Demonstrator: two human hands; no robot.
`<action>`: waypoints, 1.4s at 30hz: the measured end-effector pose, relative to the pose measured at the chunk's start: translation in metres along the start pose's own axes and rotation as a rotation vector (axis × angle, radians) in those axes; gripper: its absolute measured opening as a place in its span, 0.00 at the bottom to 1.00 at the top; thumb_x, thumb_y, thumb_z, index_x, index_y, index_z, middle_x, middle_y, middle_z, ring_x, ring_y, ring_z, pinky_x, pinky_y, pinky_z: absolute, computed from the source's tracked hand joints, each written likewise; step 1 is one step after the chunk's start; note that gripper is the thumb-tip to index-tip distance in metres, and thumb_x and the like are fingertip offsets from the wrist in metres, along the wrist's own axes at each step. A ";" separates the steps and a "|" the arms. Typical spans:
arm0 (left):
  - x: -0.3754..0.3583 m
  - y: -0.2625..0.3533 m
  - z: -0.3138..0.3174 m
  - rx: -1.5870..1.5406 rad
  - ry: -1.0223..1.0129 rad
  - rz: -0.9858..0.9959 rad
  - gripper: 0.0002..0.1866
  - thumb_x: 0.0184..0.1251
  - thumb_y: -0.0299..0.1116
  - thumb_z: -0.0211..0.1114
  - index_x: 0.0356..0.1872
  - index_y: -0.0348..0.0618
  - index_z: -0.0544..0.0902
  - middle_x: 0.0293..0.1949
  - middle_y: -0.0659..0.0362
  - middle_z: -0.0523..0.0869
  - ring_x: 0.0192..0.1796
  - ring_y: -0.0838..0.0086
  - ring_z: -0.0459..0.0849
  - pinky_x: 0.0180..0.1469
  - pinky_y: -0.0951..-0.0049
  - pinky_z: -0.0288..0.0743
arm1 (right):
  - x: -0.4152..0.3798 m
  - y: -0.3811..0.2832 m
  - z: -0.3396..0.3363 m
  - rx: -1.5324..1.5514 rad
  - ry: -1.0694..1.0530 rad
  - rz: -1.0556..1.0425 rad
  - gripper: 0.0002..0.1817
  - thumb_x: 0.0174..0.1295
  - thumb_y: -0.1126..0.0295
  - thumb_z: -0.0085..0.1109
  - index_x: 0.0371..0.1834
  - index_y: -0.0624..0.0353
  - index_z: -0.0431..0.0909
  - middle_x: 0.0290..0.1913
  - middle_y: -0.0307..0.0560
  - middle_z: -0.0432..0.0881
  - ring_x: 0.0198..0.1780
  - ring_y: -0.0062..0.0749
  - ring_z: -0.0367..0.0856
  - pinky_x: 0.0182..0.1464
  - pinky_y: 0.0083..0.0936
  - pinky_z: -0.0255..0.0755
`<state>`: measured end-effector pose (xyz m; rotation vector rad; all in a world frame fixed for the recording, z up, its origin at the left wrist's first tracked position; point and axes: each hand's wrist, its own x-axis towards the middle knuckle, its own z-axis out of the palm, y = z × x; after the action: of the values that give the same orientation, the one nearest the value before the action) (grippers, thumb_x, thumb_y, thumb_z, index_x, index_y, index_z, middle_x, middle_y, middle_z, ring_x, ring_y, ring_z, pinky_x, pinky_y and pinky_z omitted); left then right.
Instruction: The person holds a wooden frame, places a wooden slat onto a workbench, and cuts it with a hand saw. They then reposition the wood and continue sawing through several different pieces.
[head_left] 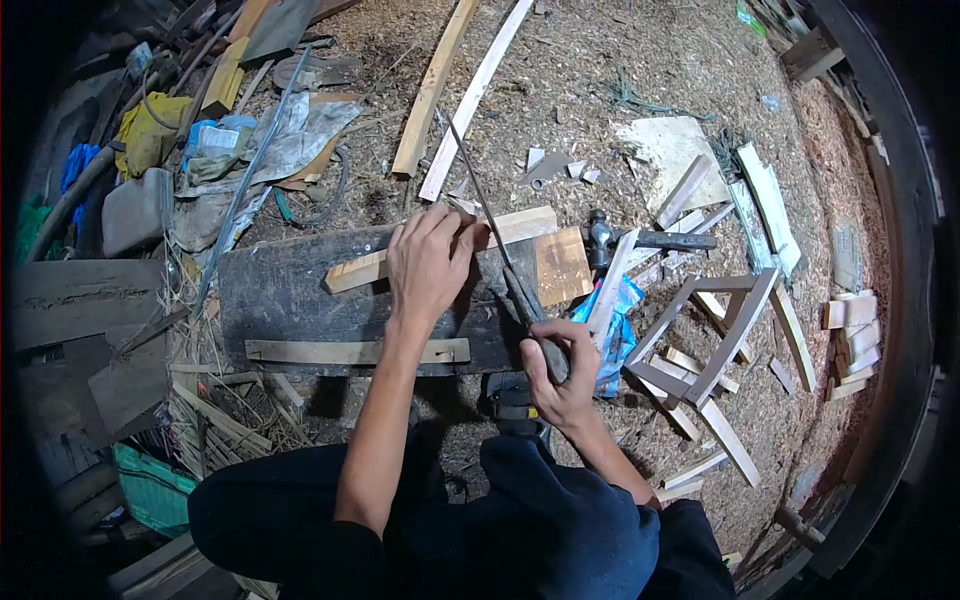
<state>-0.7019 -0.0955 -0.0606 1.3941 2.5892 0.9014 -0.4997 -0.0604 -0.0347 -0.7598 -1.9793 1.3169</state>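
Observation:
My left hand (432, 258) is closed over a pale wooden strip (525, 224), pressing it to a dark wooden board (270, 305). My right hand (562, 375) grips the handle of a hand saw (512, 285), just past the board's near right edge. Seen nearly edge-on, the saw's thin dark blade slants up and away across the strip, right of my left fingers. Whether its teeth touch the wood cannot be made out. A flat slat (358, 351) lies along the board's near edge. On the board's right end is a lighter wood block (563, 264).
A hammer (660, 240) lies right of the board, near a blue plastic bag (622, 335). A small wooden frame (715, 335) stands farther right among offcuts. Two long strips (435, 90) lie ahead on the shavings-covered ground. Rags and a grey jerrycan (138, 212) crowd the left.

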 end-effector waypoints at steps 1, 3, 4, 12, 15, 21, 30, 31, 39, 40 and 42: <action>0.001 0.000 0.006 -0.002 0.004 0.000 0.08 0.62 0.30 0.63 0.38 0.37 0.83 0.39 0.52 0.83 0.45 0.55 0.79 0.48 0.59 0.71 | 0.002 -0.002 0.001 -0.002 -0.001 -0.003 0.11 0.61 0.78 0.63 0.45 0.64 0.74 0.31 0.49 0.82 0.30 0.30 0.82 0.35 0.24 0.74; 0.004 0.003 0.017 0.031 0.145 -0.098 0.06 0.63 0.29 0.61 0.35 0.36 0.81 0.37 0.52 0.82 0.43 0.56 0.79 0.47 0.59 0.70 | 0.006 -0.007 0.004 0.009 0.017 0.046 0.11 0.61 0.76 0.63 0.45 0.64 0.74 0.29 0.49 0.82 0.27 0.27 0.81 0.32 0.22 0.73; 0.005 0.004 0.017 0.032 0.150 -0.101 0.06 0.63 0.29 0.61 0.35 0.36 0.81 0.37 0.52 0.82 0.43 0.56 0.79 0.47 0.59 0.70 | 0.009 -0.009 0.005 0.009 0.013 0.042 0.11 0.61 0.76 0.63 0.45 0.64 0.74 0.29 0.49 0.82 0.27 0.27 0.81 0.32 0.22 0.73; 0.022 -0.006 0.030 0.227 0.192 -0.064 0.07 0.62 0.32 0.59 0.29 0.40 0.79 0.32 0.54 0.80 0.39 0.58 0.77 0.44 0.59 0.68 | 0.043 -0.032 0.008 -0.046 -0.053 0.106 0.10 0.64 0.75 0.60 0.46 0.63 0.73 0.29 0.50 0.81 0.27 0.26 0.80 0.31 0.25 0.72; 0.024 -0.006 0.026 0.215 0.115 -0.116 0.07 0.63 0.31 0.59 0.32 0.38 0.81 0.35 0.53 0.83 0.42 0.58 0.78 0.45 0.60 0.69 | 0.048 -0.038 0.006 -0.067 -0.067 0.129 0.09 0.65 0.75 0.60 0.45 0.64 0.72 0.28 0.50 0.81 0.26 0.26 0.79 0.30 0.25 0.71; 0.028 -0.011 0.042 0.305 0.015 -0.211 0.14 0.59 0.33 0.55 0.21 0.40 0.86 0.24 0.46 0.85 0.33 0.58 0.85 0.52 0.61 0.70 | 0.047 -0.043 0.013 -0.106 -0.065 0.097 0.09 0.65 0.76 0.59 0.45 0.63 0.72 0.28 0.49 0.80 0.25 0.25 0.78 0.30 0.26 0.71; 0.042 -0.010 0.020 0.226 -0.354 -0.356 0.17 0.61 0.39 0.55 0.25 0.43 0.89 0.27 0.47 0.88 0.33 0.57 0.89 0.40 0.60 0.80 | 0.030 -0.032 0.027 -0.111 0.020 0.118 0.09 0.65 0.78 0.58 0.47 0.62 0.73 0.30 0.46 0.80 0.28 0.23 0.78 0.33 0.22 0.72; 0.043 -0.012 0.021 0.199 -0.385 -0.344 0.17 0.61 0.40 0.55 0.26 0.41 0.89 0.28 0.46 0.88 0.34 0.56 0.89 0.39 0.59 0.81 | 0.030 -0.033 0.026 -0.134 0.033 0.085 0.09 0.65 0.78 0.57 0.47 0.63 0.73 0.33 0.45 0.80 0.30 0.22 0.78 0.34 0.21 0.71; 0.046 -0.010 0.014 0.078 -0.380 -0.387 0.18 0.62 0.39 0.56 0.25 0.36 0.88 0.28 0.41 0.86 0.34 0.51 0.88 0.39 0.57 0.81 | -0.005 -0.023 0.029 -0.185 0.121 0.099 0.09 0.61 0.77 0.61 0.43 0.63 0.76 0.34 0.48 0.81 0.32 0.30 0.79 0.39 0.27 0.71; 0.047 -0.011 0.016 0.102 -0.385 -0.397 0.17 0.59 0.39 0.57 0.25 0.38 0.88 0.28 0.42 0.87 0.34 0.53 0.89 0.39 0.60 0.81 | -0.013 -0.022 0.025 -0.245 0.128 0.041 0.09 0.60 0.77 0.62 0.42 0.63 0.76 0.34 0.48 0.81 0.32 0.33 0.79 0.39 0.28 0.70; 0.045 -0.013 0.017 0.116 -0.382 -0.372 0.16 0.58 0.38 0.57 0.25 0.38 0.88 0.28 0.42 0.87 0.33 0.53 0.89 0.38 0.60 0.81 | -0.022 -0.021 0.022 -0.257 0.157 0.052 0.08 0.59 0.76 0.63 0.41 0.62 0.77 0.34 0.48 0.81 0.31 0.36 0.79 0.39 0.29 0.70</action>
<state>-0.7326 -0.0582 -0.0726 0.9377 2.5026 0.3940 -0.5050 -0.0965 -0.0260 -1.0093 -2.0353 1.0077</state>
